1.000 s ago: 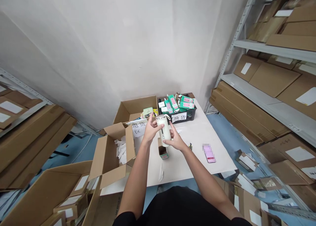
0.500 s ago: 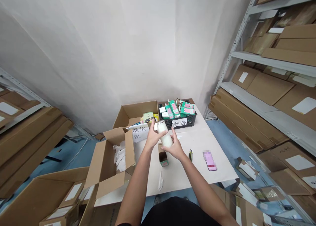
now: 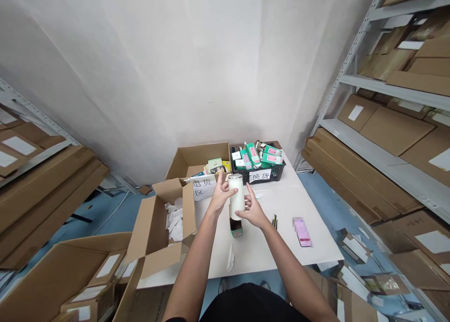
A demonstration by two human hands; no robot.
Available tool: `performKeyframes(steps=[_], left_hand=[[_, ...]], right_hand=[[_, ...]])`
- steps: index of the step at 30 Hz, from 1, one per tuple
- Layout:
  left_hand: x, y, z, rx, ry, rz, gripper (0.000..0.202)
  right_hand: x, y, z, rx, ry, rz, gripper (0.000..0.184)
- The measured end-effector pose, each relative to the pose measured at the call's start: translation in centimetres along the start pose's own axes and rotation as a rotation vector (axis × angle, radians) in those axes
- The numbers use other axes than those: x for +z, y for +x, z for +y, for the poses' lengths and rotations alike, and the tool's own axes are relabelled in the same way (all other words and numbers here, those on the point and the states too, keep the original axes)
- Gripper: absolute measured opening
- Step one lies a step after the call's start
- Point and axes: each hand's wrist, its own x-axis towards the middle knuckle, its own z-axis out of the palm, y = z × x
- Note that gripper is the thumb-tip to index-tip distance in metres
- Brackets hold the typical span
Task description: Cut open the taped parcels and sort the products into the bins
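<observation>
While left hand (image 3: pixel 220 195) and right hand (image 3: pixel 255 213) hold it, bottle (image 3: pixel 236 202) hangs over table (image 3: pixel 251 251)

At left, an open carton (image 3: pixel 142 228) holds white paper (image 3: pixel 175 223); behind it, a bigger carton (image 3: pixel 204 154) holds packs (image 3: pixel 215 165), a sign (image 3: pixel 203 187) at its front. The left hand's thumb crosses the bottle's upper part. Near upright, the bottle partly hides a small box (image 3: pixel 236 231). The right hand grips the bottle's lower right. Behind sits a black basket (image 3: pixel 277 173) of green boxes (image 3: pixel 253 155); farther right lie a cutter (image 3: pixel 274 222) and phone (image 3: pixel 302 233).

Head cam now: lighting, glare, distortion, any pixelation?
Head view: soft, fairly even light, no harsh glare on the white bottle; head view: right-hand rack post leans outward, likely wide-angle distortion; head view: phone pixelated, basket sign legible.
</observation>
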Motion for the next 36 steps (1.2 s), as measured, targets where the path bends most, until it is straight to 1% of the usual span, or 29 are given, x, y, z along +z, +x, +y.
performKeyframes(steps=[3, 4, 5, 7, 8, 9, 10, 12, 14, 15, 16, 17, 18, 19, 20, 21, 22, 24, 25, 26, 27, 29, 30, 32, 33, 36], left_hand=[[-0.4, 0.0, -0.4, 0.027, 0.101, 0.059, 0.13], [-0.5, -0.1, -0.5, 0.023, 0.114, 0.072, 0.128], [-0.6, -0.1, -0.7, 0.009, 0.106, 0.065, 0.127], [-0.9, -0.2, -0.9, -0.025, 0.068, 0.007, 0.126], [-1.1, -0.1, -0.9, -0.029, 0.066, -0.019, 0.124], [-1.2, -0.1, -0.9, -0.02, 0.085, -0.026, 0.121], [-1.3, 0.0, -0.9, 0.002, 0.129, -0.009, 0.115], [-1.6, 0.3, -0.6, 0.061, 0.263, 0.064, 0.098], [-2.1, 0.5, -0.3, 0.102, 0.403, 0.087, 0.084], [-2.4, 0.6, -0.1, 0.121, 0.464, 0.065, 0.08], [-2.9, 0.6, -0.1, 0.142, 0.521, 0.03, 0.076], [-3.4, 0.6, -0.1, 0.165, 0.577, -0.007, 0.072], [-4.0, 0.5, -0.3, 0.187, 0.631, -0.036, 0.068], [-4.6, 0.4, -0.6, 0.204, 0.684, -0.053, 0.064], [-5.2, 0.2, -1.1, 0.209, 0.732, -0.062, 0.061], [-5.8, 0.0, -1.7, 0.203, 0.771, -0.065, 0.057], [-6.3, -0.1, -2.5, 0.19, 0.8, -0.065, 0.054], [-7.1, -0.6, -4.3, 0.156, 0.823, -0.069, 0.05], [-7.3, -0.8, -5.4, 0.14, 0.823, -0.074, 0.049], [-7.4, -1.1, -6.4, 0.126, 0.822, -0.082, 0.048], [-7.5, -1.4, -7.4, 0.114, 0.824, -0.087, 0.048], [-7.5, -2.1, -9.0, 0.096, 0.843, -0.104, 0.047], [-7.4, -2.5, -9.7, 0.093, 0.857, -0.118, 0.046], [-7.3, -3.1, -10.4, 0.093, 0.875, -0.152, 0.044], [-7.3, -3.4, -10.6, 0.092, 0.876, -0.172, 0.044], [-7.3, -3.7, -10.8, 0.087, 0.891, -0.259, 0.047]], right_hand=[[0.1, 0.2, 0.6, 0.0, -0.126, 0.159, 0.131], [0.2, 0.2, 0.8, -0.004, -0.138, 0.169, 0.132], [0.2, 0.3, 1.0, -0.007, -0.126, 0.148, 0.131], [0.3, 0.4, 1.3, -0.009, -0.081, 0.061, 0.128], [0.4, 0.4, 1.3, -0.007, -0.083, 0.039, 0.125], [0.6, 0.5, 1.4, -0.001, -0.11, 0.046, 0.123], [0.7, 0.5, 1.4, 0.009, -0.16, 0.076, 0.122], [0.8, 0.5, 1.7, 0.03, -0.282, 0.157, 0.121], [0.5, 0.4, 2.5, 0.031, -0.345, 0.187, 0.123], [0.1, 0.2, 3.1, 0.017, -0.339, 0.157, 0.124], [-0.5, 0.0, 3.9, -0.002, -0.311, 0.098, 0.123], [-1.2, -0.2, 5.0, -0.017, -0.268, 0.023, 0.119], [-1.9, -0.5, 6.2, -0.021, -0.222, -0.052, 0.111], [-2.5, -0.8, 7.7, -0.003, -0.188, -0.113, 0.099], [-2.9, -1.1, 9.2, 0.047, -0.175, -0.116, 0.083], [-3.1, -1.3, 10.8, 0.122, -0.198, -0.072, 0.074], [-3.0, -1.5, 12.5, 0.208, -0.25, -0.018, 0.071], [-1.9, -1.7, 15.6, 0.357, -0.376, 0.072, 0.071], [-1.1, -1.6, 16.9, 0.399, -0.433, 0.098, 0.067], [-0.3, -1.5, 18.0, 0.421, -0.487, 0.12, 0.059], [0.5, -1.3, 19.0, 0.434, -0.537, 0.139, 0.046], [1.5, -0.8, 20.3, 0.469, -0.613, 0.187, 0.015], [1.7, -0.6, 20.8, 0.493, -0.629, 0.208, 0.013], [1.4, -0.2, 21.4, 0.539, -0.625, 0.235, 0.03], [1.2, -0.2, 21.6, 0.552, -0.614, 0.242, 0.034], [0.6, -0.2, 22.0, 0.563, -0.608, 0.255, 0.034]])
